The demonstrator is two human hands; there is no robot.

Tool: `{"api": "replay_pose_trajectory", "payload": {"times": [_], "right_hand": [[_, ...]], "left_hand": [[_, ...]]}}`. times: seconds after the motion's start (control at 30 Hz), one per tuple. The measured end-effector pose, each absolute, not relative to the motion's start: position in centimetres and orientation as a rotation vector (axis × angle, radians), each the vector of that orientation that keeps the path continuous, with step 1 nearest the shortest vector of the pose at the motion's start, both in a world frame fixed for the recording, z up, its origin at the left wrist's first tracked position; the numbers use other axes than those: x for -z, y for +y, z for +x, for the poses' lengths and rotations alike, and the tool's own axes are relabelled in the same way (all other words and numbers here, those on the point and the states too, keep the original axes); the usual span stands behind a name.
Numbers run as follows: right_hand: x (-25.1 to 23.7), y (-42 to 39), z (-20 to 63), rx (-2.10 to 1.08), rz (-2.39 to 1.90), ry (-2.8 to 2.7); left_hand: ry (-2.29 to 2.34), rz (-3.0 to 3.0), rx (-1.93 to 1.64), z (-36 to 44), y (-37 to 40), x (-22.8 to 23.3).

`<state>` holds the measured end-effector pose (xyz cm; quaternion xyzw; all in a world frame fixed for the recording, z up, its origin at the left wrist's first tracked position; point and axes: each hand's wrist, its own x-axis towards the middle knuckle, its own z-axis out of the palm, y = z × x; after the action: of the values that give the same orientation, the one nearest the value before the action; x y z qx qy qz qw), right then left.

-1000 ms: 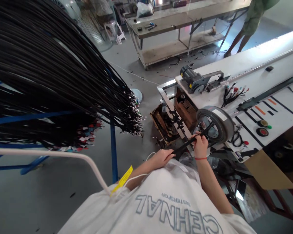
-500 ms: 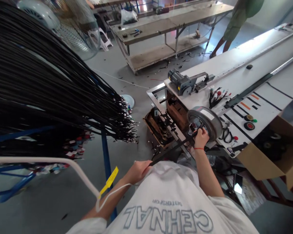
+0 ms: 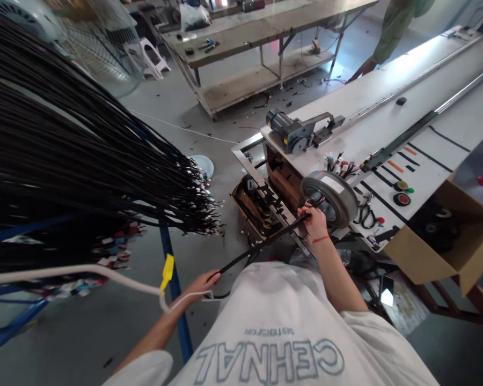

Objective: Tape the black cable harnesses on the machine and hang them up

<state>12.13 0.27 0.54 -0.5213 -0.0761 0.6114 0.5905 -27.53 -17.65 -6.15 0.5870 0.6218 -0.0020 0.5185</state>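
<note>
Clamped on the dark cable, your left hand and, beside the grey reel, your right hand sit well apart, apparently to hold it straight.

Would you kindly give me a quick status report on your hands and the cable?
Left hand and right hand both gripping black cable. Cable stretched between them. White cord close by left wrist.

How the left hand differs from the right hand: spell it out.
The left hand is out near the blue post; the right hand is beside the grey reel. The right hand has a red band at its wrist; none shows at the left hand's. Both grip the same black cable.
</note>
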Motion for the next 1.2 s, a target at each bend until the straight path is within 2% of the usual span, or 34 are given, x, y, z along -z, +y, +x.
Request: {"api": "replay_pose_trajectory", "payload": {"times": [0.07,0.17,0.3,0.4,0.53,0.8,1.0,1.2], "right_hand": [[-0.9,-1.2,11.7,-1.654,-1.103,-0.246],[-1.6,-3.3,10.7,-1.835,-0.929,-0.325],[-2.6,-4.4,9.5,-1.914,-0.764,-0.434],[-3.2,-4.5,9.8,-1.923,-0.751,-0.495],[-3.8,-4.5,11.5,-1.922,-0.889,-0.579],[-2.2,-4.6,12.3,-1.809,-1.086,-0.632],[-2.1,-4.3,11.9,-1.767,-1.049,-0.679],[-2.8,-4.5,12.5,-1.894,-0.942,-0.62]], "left_hand": [[1.284,1.288,0.015,-27.3,-15.8,5.1],[0.996,1.218,-0.021,-23.5,-11.2,2.2],[0.686,1.07,-0.092,-14.2,-4.9,-1.5],[0.513,0.839,-0.066,-8.7,-2.9,-3.0],[0.668,0.956,-0.229,-6.4,-3.2,-3.4],[1.157,1.829,-0.396,-5.8,-4.4,-5.2],[1.236,1.837,-0.37,-5.4,-4.4,-6.0],[0.985,1.399,-0.306,-5.3,-3.5,-6.4]]}}
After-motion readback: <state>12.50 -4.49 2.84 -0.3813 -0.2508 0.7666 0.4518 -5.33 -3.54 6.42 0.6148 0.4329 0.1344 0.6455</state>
